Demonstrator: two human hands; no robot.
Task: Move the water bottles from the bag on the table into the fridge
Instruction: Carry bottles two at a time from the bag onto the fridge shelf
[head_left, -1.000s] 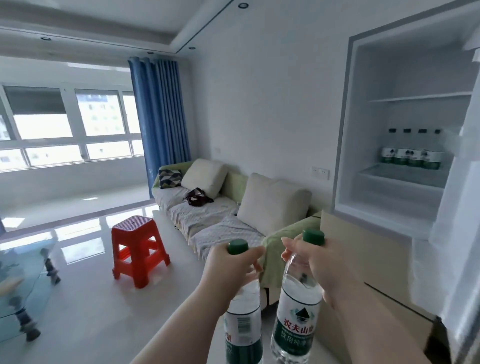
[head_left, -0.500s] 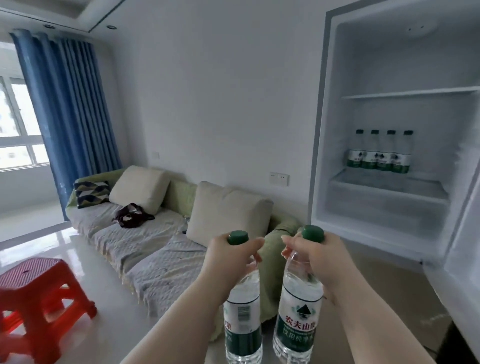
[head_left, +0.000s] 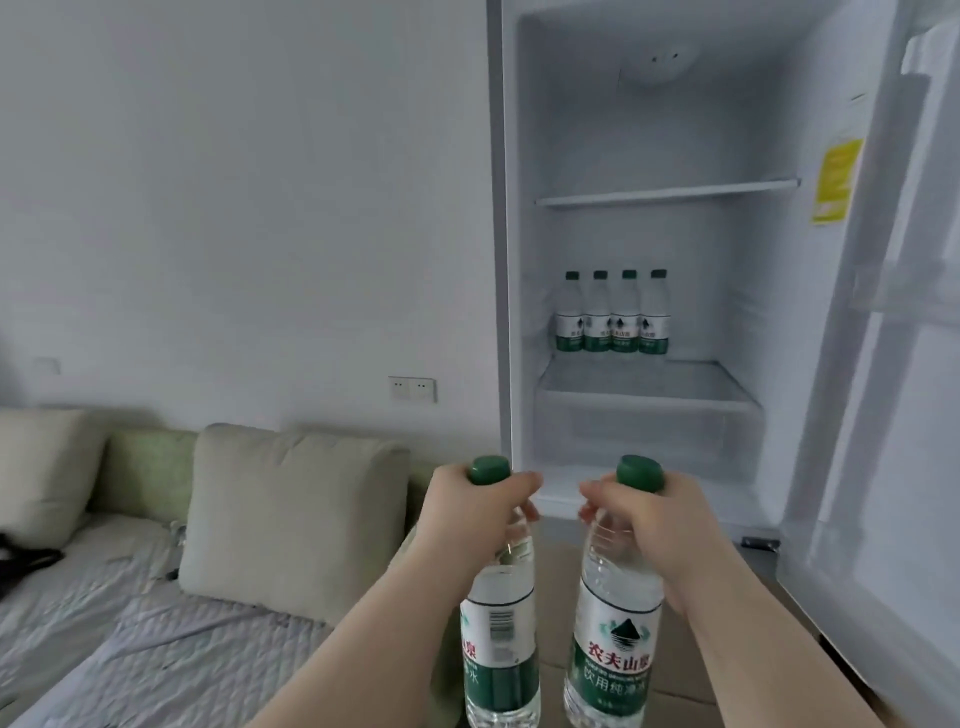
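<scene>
both grips curled round necks under the caps, left hand on left bottle, right hand on right bottle, held short of the open fridge; risk is dangling bodies swinging into the shelf lip or toppling the row of four bottles

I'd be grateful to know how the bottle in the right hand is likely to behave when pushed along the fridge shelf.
The bottle in the right hand looks full, so it is probably heavy for its size. Tall and narrow, it may tip if pushed near the cap. Its clear plastic likely flexes a little under a tight grip.
</scene>
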